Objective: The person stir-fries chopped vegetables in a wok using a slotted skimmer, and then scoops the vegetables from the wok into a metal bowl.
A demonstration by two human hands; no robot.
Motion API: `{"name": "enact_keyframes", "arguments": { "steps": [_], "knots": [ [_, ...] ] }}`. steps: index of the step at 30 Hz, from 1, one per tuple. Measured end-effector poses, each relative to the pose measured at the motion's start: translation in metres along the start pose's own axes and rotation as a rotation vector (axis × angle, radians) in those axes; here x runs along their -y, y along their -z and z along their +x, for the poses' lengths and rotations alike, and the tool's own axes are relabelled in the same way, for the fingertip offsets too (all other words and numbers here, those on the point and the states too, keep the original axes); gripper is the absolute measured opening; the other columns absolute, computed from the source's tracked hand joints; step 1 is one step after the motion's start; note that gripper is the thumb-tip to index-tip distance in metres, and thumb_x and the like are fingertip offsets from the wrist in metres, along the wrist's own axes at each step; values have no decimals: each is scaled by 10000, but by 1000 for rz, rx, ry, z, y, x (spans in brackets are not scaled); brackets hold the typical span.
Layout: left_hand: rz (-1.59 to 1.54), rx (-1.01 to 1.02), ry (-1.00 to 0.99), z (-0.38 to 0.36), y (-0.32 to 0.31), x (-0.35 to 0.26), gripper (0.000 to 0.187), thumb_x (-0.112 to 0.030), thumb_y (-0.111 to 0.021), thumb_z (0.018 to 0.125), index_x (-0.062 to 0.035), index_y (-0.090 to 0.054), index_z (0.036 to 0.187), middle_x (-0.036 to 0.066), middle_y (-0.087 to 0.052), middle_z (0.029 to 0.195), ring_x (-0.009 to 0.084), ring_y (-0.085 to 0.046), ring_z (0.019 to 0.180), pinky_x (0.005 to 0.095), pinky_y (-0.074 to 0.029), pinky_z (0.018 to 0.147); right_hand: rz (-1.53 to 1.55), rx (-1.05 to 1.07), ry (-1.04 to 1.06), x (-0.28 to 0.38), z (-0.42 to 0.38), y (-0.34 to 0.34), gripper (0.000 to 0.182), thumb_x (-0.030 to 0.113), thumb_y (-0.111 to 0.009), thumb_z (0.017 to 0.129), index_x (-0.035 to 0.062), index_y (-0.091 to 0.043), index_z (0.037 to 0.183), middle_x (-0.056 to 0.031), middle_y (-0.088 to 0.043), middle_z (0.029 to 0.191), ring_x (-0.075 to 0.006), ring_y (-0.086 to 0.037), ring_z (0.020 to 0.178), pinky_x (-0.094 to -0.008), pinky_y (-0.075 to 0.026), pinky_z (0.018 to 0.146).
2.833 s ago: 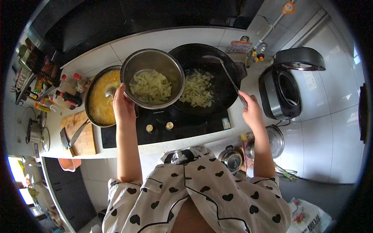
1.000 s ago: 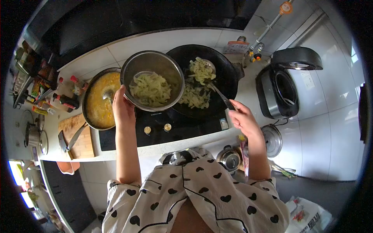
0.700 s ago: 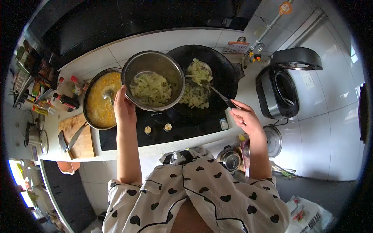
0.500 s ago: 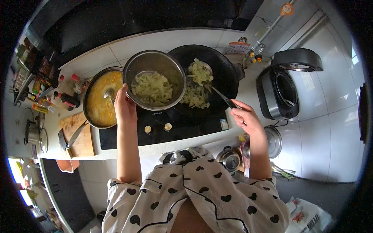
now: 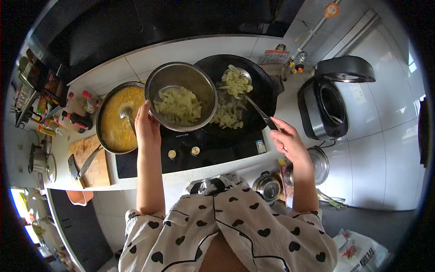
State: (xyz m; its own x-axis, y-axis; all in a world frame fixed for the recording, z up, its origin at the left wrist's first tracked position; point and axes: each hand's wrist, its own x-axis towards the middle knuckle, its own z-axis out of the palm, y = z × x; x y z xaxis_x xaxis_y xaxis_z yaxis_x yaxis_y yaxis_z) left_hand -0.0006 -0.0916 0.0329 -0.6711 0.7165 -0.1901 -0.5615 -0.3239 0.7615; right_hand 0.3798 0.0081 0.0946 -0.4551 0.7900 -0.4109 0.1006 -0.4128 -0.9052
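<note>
My left hand [image 5: 147, 121] grips the rim of a steel bowl [image 5: 203, 77], tilted toward me, with pale green vegetable shreds [image 5: 178, 105] inside. It hangs partly over the left side of a black wok [image 5: 265, 97]. My right hand [image 5: 288, 139] is closed around the dark handle of a slotted skimmer [image 5: 250, 77]. The skimmer's head is above the wok and carries a heap of the same shreds [image 5: 236, 83]. More shreds [image 5: 228, 117] lie in the wok below, and some steam blurs them.
Left of the bowl stands a pan [image 5: 100, 119] of yellow soup with a ladle [image 5: 126, 113] in it. A cutting board [image 5: 97, 170] bears a knife [image 5: 89, 162]. Several bottles [image 5: 78, 119] stand behind. An open rice cooker [image 5: 312, 111] is at the right, near a gas pipe [image 5: 312, 34].
The skimmer with its heap of shreds has shifted slightly to the right. My left hand still holds the bowl in nearly the same place.
</note>
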Motion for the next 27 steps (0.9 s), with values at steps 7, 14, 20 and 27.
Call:
{"name": "enact_keyframes", "arguments": {
  "steps": [7,14,20,27],
  "knots": [
    [13,-8,0,-5,-8,-3,267,-228,-580,888,-29,-564,1066,64,-626,1031,181,-601,964,316,-482,841,-45,-42,9,4,-2,-4,509,26,-557,856,34,-403,1341,11,-476,688,-30,-375,485,-185,-276,385],
    [16,-11,2,-6,-13,-4,246,-231,-587,883,-36,-584,1033,60,-633,1005,173,-606,941,309,-484,829,1,-47,24,6,-5,-4,507,24,-544,864,19,-387,1346,8,-487,707,-26,-363,482,-181,-273,386],
    [-6,-20,-2,-5,-16,-1,146,-193,-569,904,-51,-602,893,-1,-602,768,76,-562,641,219,-460,572,25,-46,36,11,-10,-8,499,23,-541,870,15,-387,1344,-4,-500,727,-28,-365,483,-181,-271,384],
    [1,-60,-5,-9,-26,-5,135,-192,-576,901,-60,-602,888,-8,-606,763,75,-561,635,221,-455,558,13,-63,34,7,-13,-9,506,24,-546,867,14,-384,1347,-5,-505,725,-33,-364,481,-190,-270,382]
  ]
}}
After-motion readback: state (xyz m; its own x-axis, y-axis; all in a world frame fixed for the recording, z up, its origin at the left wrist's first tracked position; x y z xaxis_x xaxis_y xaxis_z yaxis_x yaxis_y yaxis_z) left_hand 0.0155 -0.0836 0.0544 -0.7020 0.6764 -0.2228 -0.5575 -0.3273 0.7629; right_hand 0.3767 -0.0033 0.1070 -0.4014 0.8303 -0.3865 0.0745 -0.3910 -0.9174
